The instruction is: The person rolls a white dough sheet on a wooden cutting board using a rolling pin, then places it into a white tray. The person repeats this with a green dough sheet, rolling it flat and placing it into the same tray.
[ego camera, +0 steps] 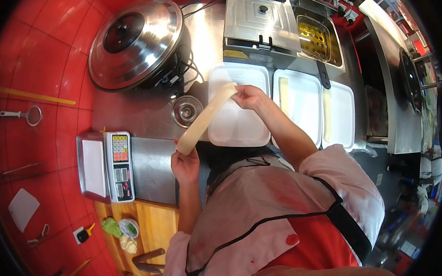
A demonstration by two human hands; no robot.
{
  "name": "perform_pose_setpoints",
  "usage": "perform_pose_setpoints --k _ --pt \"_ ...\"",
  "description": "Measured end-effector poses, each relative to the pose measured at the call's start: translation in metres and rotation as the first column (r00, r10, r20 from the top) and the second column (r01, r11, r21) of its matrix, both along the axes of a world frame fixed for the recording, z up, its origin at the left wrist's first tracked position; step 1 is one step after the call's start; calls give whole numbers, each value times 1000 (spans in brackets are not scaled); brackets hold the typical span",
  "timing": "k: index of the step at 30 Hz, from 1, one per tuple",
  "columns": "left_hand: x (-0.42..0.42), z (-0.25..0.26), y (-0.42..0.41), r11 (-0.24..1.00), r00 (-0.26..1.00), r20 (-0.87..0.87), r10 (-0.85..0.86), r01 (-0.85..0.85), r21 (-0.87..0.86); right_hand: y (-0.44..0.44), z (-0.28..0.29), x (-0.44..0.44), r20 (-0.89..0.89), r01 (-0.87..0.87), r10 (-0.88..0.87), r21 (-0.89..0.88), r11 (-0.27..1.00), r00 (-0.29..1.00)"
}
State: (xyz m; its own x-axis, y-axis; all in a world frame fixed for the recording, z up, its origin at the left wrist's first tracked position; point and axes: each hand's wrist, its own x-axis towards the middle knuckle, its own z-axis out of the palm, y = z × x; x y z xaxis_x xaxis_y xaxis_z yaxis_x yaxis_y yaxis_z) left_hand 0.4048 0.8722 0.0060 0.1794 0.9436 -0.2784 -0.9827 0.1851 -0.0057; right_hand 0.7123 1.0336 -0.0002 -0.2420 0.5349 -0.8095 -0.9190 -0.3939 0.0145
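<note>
A long pale dough strip [207, 120] is stretched between my two hands. Its near end is pinched in my left hand [186, 164], beside the steel counter's front edge. My right hand [248, 97] grips the far end, over a white plastic tray [239, 131]. Part of the strip crosses that tray's left rim; the rest hangs above the counter. To the right, a second white tray [304, 106] holds a flat pale strip [284, 96]. Another pale strip [327, 120] lies along the left side of a third white tray [343, 115].
Behind the trays stand a lidded steel fryer [261, 18] and a wire basket [313, 37] over yellow oil. A large lidded electric pan [139, 44] occupies the back left. Nearby are a small steel lid [187, 111], a digital scale [122, 166] and a wooden board [155, 218].
</note>
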Motion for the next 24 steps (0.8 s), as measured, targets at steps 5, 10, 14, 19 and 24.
perform_pose_setpoints --k 5,10,14,19,24 --pt "4 -2 -9 998 1000 22 12 -11 -59 7 -25 28 71 10 -8 -31 999 997" --pt "38 -21 -12 993 973 -206 -104 91 -70 41 -38 22 497 -321 221 126 939 839" --pt "67 -56 -13 978 937 -298 -180 137 -160 76 -48 1 763 -647 392 45 761 514" --pt "108 -72 -5 953 804 -551 -223 61 -298 115 -85 -10 907 -745 354 -72 663 228" --pt "129 -68 3 917 311 -881 -357 -62 -394 119 -82 -15 880 -736 74 -436 517 -469"
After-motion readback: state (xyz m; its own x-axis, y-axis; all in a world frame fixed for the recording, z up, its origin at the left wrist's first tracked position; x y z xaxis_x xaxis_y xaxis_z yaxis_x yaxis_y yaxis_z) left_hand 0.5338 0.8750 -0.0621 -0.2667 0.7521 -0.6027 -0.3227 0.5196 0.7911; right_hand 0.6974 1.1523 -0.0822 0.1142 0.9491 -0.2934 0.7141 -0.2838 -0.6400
